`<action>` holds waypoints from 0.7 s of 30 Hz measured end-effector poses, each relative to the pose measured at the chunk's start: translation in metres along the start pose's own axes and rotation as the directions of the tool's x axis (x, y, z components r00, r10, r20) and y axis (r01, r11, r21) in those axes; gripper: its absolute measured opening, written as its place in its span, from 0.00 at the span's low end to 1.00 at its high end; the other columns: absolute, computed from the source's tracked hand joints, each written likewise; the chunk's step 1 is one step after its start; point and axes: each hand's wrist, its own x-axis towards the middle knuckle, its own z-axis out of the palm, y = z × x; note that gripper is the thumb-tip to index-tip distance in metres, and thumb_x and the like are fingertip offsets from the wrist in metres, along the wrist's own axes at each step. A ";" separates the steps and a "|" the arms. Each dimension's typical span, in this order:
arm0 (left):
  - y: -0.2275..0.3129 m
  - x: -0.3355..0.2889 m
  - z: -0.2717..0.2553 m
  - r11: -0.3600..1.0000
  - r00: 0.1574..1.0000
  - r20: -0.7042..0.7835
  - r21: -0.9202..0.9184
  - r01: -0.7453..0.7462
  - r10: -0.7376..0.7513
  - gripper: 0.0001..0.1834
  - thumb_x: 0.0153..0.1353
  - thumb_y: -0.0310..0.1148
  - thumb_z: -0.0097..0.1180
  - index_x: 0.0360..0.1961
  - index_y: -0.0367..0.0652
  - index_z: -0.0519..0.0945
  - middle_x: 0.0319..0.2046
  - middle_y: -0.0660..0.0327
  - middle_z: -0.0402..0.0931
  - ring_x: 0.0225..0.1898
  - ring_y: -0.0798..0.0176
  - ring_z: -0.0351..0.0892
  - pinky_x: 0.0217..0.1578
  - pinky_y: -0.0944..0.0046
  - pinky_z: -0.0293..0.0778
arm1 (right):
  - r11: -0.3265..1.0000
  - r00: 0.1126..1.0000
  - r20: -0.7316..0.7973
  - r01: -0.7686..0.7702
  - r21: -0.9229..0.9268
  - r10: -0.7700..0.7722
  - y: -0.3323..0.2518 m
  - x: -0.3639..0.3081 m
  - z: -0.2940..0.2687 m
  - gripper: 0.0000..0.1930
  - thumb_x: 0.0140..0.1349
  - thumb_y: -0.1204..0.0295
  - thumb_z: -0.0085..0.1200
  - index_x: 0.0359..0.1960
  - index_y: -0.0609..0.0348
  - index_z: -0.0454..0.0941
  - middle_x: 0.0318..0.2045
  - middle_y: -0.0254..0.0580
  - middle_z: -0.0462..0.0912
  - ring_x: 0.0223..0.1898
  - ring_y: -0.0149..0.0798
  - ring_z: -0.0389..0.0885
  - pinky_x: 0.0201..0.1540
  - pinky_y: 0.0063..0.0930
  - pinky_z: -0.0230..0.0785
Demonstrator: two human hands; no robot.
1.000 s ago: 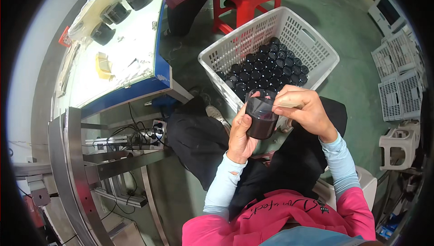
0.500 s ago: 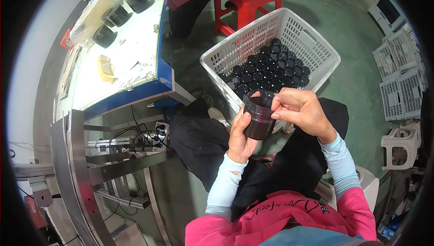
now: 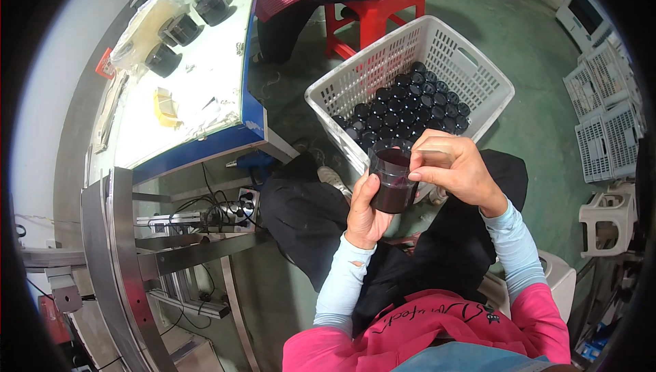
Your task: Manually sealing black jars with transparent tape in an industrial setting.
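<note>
Left hand [image 3: 363, 213] is curled around a dark cup [image 3: 394, 198] near frame centre, seemingly for steadiness, while right hand [image 3: 456, 170] is pinched shut beside it, its hold unclear.

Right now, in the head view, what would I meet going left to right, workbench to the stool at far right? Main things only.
Yellow block → pale shoe → left hand → dark container → right hand → off-white plastic stool
</note>
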 end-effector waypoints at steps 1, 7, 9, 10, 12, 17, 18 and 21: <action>0.001 0.000 -0.003 0.998 1.000 -0.006 0.065 0.017 -0.016 0.32 0.57 0.41 0.51 0.58 0.35 0.56 0.51 0.50 0.64 0.51 0.55 0.68 0.47 0.51 0.70 | 0.999 1.000 0.008 0.015 -0.040 -0.015 -0.001 0.000 0.000 0.04 0.50 0.82 0.56 0.27 0.70 0.73 0.28 0.34 0.69 0.31 0.26 0.74 0.29 0.18 0.70; 0.001 -0.002 -0.004 0.992 0.999 -0.002 0.122 0.034 -0.034 0.34 0.55 0.46 0.53 0.57 0.38 0.58 0.52 0.51 0.64 0.53 0.54 0.66 0.48 0.48 0.68 | 0.996 0.999 0.000 0.036 -0.076 -0.036 -0.001 -0.001 0.002 0.04 0.50 0.82 0.56 0.27 0.70 0.73 0.29 0.34 0.70 0.30 0.26 0.74 0.28 0.17 0.71; 0.001 -0.003 -0.004 0.992 0.999 0.001 0.118 0.034 -0.034 0.33 0.55 0.47 0.53 0.56 0.38 0.59 0.52 0.51 0.64 0.53 0.54 0.66 0.49 0.47 0.68 | 0.996 0.998 -0.003 0.056 -0.072 -0.056 -0.002 -0.001 0.003 0.04 0.50 0.82 0.56 0.27 0.69 0.73 0.29 0.34 0.70 0.30 0.26 0.74 0.27 0.17 0.71; 0.001 -0.003 -0.003 0.995 0.999 -0.012 0.089 0.043 -0.042 0.33 0.55 0.47 0.53 0.56 0.38 0.59 0.52 0.51 0.64 0.52 0.54 0.66 0.49 0.47 0.67 | 0.996 0.999 -0.003 0.038 -0.080 -0.038 -0.003 -0.001 0.004 0.04 0.50 0.82 0.55 0.27 0.69 0.73 0.29 0.34 0.70 0.30 0.25 0.74 0.26 0.16 0.71; 0.001 -0.002 -0.003 0.997 0.998 -0.023 0.061 0.053 -0.052 0.33 0.55 0.47 0.53 0.56 0.38 0.59 0.52 0.51 0.64 0.52 0.54 0.66 0.49 0.46 0.66 | 0.996 1.000 -0.005 0.021 -0.087 -0.021 -0.004 -0.001 0.004 0.04 0.51 0.81 0.55 0.27 0.69 0.73 0.29 0.34 0.70 0.29 0.25 0.74 0.25 0.16 0.71; 0.001 -0.002 -0.007 0.997 0.998 -0.022 0.046 0.055 -0.054 0.33 0.56 0.48 0.52 0.56 0.39 0.60 0.52 0.51 0.64 0.52 0.54 0.66 0.49 0.46 0.66 | 0.984 0.998 0.024 0.063 -0.167 -0.060 -0.004 0.001 0.004 0.03 0.51 0.81 0.55 0.27 0.67 0.74 0.28 0.34 0.70 0.27 0.25 0.75 0.23 0.16 0.71; 0.001 -0.002 -0.008 0.997 0.998 -0.022 0.048 0.057 -0.056 0.33 0.56 0.48 0.52 0.56 0.39 0.60 0.52 0.51 0.64 0.52 0.54 0.66 0.49 0.46 0.66 | 0.984 0.998 0.022 0.064 -0.166 -0.061 -0.004 0.001 0.004 0.03 0.51 0.81 0.55 0.27 0.67 0.74 0.28 0.34 0.70 0.27 0.25 0.75 0.23 0.16 0.71; 0.001 -0.002 -0.009 0.995 0.998 -0.019 0.078 0.059 -0.057 0.33 0.55 0.49 0.52 0.55 0.39 0.60 0.52 0.51 0.64 0.52 0.55 0.66 0.48 0.46 0.66 | 0.992 0.999 0.011 0.052 -0.119 -0.051 -0.003 0.002 0.005 0.04 0.51 0.81 0.55 0.27 0.68 0.74 0.28 0.34 0.70 0.27 0.25 0.75 0.22 0.16 0.71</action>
